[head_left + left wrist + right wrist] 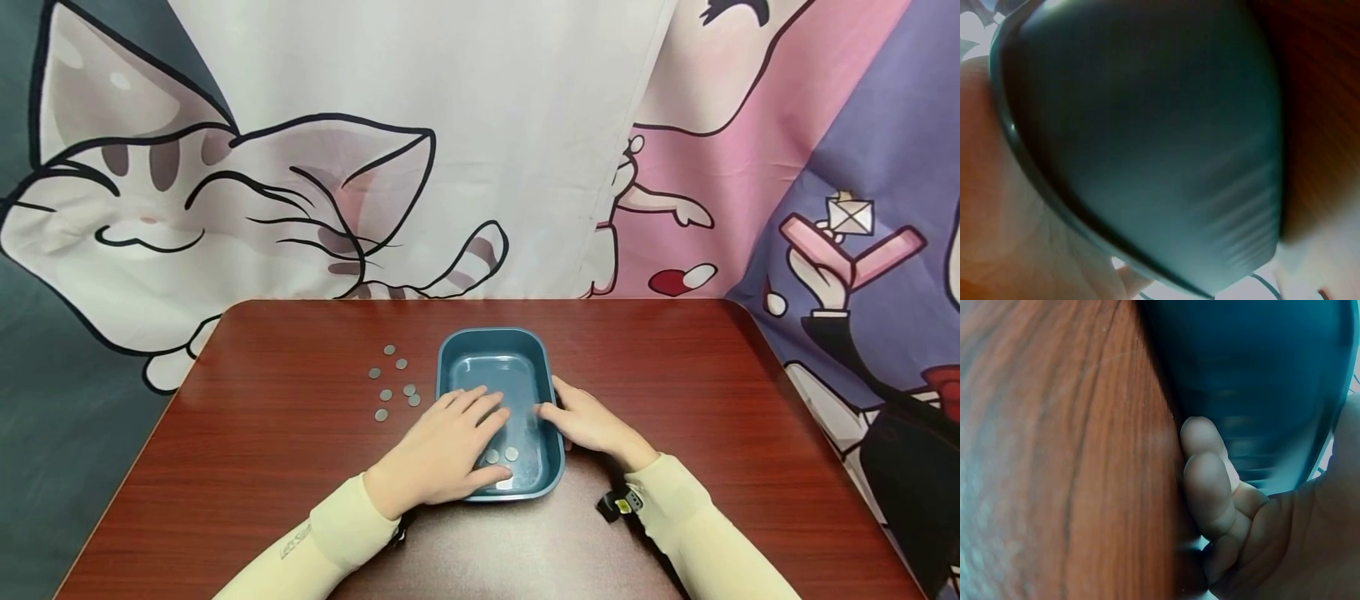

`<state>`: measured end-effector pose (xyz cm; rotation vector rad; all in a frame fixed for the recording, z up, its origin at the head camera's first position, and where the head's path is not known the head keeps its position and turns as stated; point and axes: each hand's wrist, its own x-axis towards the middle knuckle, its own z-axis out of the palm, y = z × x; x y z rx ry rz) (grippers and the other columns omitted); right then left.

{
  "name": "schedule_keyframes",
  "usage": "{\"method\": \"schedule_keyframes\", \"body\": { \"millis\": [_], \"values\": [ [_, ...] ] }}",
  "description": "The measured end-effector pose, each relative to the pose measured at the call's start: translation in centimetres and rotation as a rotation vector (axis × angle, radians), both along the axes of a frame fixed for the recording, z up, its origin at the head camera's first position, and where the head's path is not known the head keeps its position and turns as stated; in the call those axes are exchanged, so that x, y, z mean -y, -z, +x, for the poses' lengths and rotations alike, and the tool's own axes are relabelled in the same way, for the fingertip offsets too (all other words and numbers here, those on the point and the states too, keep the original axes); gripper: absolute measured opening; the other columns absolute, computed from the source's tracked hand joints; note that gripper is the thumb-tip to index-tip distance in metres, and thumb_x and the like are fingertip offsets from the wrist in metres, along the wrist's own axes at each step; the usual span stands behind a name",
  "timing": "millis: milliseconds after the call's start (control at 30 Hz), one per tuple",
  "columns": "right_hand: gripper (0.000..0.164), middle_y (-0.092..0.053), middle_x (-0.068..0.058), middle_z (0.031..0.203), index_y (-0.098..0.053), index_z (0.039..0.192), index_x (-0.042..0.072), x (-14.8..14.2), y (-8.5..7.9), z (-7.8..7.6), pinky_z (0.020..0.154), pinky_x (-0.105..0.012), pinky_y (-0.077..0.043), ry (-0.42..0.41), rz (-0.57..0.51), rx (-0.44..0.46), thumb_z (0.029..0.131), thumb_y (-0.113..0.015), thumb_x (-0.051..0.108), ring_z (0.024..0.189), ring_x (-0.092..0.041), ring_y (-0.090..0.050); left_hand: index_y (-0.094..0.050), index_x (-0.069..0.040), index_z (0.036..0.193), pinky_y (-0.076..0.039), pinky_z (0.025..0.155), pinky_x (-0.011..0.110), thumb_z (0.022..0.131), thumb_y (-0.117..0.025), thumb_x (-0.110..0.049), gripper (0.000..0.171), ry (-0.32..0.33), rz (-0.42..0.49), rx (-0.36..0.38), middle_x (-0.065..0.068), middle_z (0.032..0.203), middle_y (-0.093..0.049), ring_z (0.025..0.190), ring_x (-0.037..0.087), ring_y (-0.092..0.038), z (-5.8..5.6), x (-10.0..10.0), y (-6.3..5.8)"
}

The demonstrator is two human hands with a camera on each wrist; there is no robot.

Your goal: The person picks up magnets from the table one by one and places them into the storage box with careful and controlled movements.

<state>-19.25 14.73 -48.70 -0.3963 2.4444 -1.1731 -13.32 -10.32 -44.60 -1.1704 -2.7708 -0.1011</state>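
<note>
Seven coins (386, 395) loose on the bench (262, 467), to the left of the tray (510, 379), two of them touching or almost. Lower down, the left sleeve (333, 533), pale, slanting up and rightward from the near side. At the end of it, the left hand (446, 446): palm down over the tray's left rim, fingers straight and slightly fanned above the inside, thumb stretched rightward over the near end; released. In the left wrist view, palm right beside the rim; cannot tell whether in contact. Next, the tray itself, blue, flat on the bench near the middle, longer sides running front to back, two more coins (512, 454) lying within, at the near end beside the left thumb. Along the right wall, the right hand (596, 425): thumb over the rim to the inside, fingers bent against the outside, low by the bench in the right wrist view; grasping the tray. Farthest right, the right sleeve (690, 517), also pale, reaching up and leftward, with a small black device (621, 505) by the wrist.
</note>
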Motion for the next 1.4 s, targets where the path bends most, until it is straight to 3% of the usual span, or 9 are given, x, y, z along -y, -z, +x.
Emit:
{"method": "schedule_keyframes", "body": {
  "millis": [333,633,933,1100,1233,1400],
  "values": [
    [0.039,-0.057,-0.004,0.057,-0.05,0.126,0.015,0.0,0.2,0.1,0.05,-0.035,-0.049,-0.005,-0.008,-0.008,0.093,-0.057,0.034,0.042,-0.023,-0.055,-0.037,-0.017,0.149,-0.028,0.114,0.051,0.087,-0.049,-0.069,0.082,-0.034,0.046,-0.011,0.006,0.158,-0.029,0.144,0.031,-0.03,-0.1,2.8,0.1],
    [0.04,-0.058,-0.004,0.058,-0.049,0.128,0.016,0.1,-0.2,0.1,0.049,-0.035,-0.049,0.005,-0.001,-0.011,0.093,-0.058,0.034,0.041,-0.023,-0.055,-0.037,-0.015,0.149,-0.024,0.116,0.049,0.085,-0.054,-0.066,0.083,-0.156,0.061,-0.034,0.008,0.158,-0.029,0.146,0.028,-0.027,-0.1,7.2,-0.3],
    [0.038,-0.056,-0.003,0.057,-0.05,0.125,0.014,0.0,-0.3,0.0,0.05,-0.034,-0.049,-0.008,0.007,-0.028,0.093,-0.057,0.034,0.042,-0.023,-0.055,-0.039,-0.012,0.147,-0.026,0.114,0.049,0.087,-0.057,-0.06,0.079,-0.228,0.068,-0.023,0.01,0.156,-0.031,0.142,0.031,-0.034,-0.4,10.8,0.6],
    [0.04,-0.056,-0.003,0.055,-0.049,0.127,0.015,0.0,-0.3,0.1,0.05,-0.034,-0.049,-0.007,0.014,-0.024,0.093,-0.057,0.034,0.043,-0.023,-0.056,-0.046,-0.01,0.142,-0.038,0.105,0.05,0.087,-0.062,-0.051,0.07,-0.236,0.068,-0.003,0.012,0.15,-0.039,0.132,0.032,-0.045,-0.5,12.2,1.5],
    [0.039,-0.056,-0.003,0.055,-0.049,0.127,0.015,0.0,-0.2,0.2,0.051,-0.034,-0.049,-0.007,0.012,-0.021,0.094,-0.057,0.033,0.043,-0.023,-0.056,-0.054,-0.008,0.134,-0.047,0.092,0.046,0.086,-0.068,-0.04,0.059,-0.222,0.064,-0.025,0.012,0.132,-0.051,0.114,0.029,-0.054,-0.5,12.8,2.1],
    [0.038,-0.056,-0.003,0.056,-0.05,0.126,0.014,0.1,-0.1,0.1,0.05,-0.034,-0.049,-0.008,0.004,-0.019,0.093,-0.057,0.033,0.043,-0.024,-0.056,-0.06,-0.01,0.122,-0.05,0.081,0.039,0.084,-0.071,-0.03,0.044,-0.207,0.063,-0.047,0.006,0.115,-0.054,0.098,0.022,-0.055,-0.5,13.2,2.6]
  ]
}}
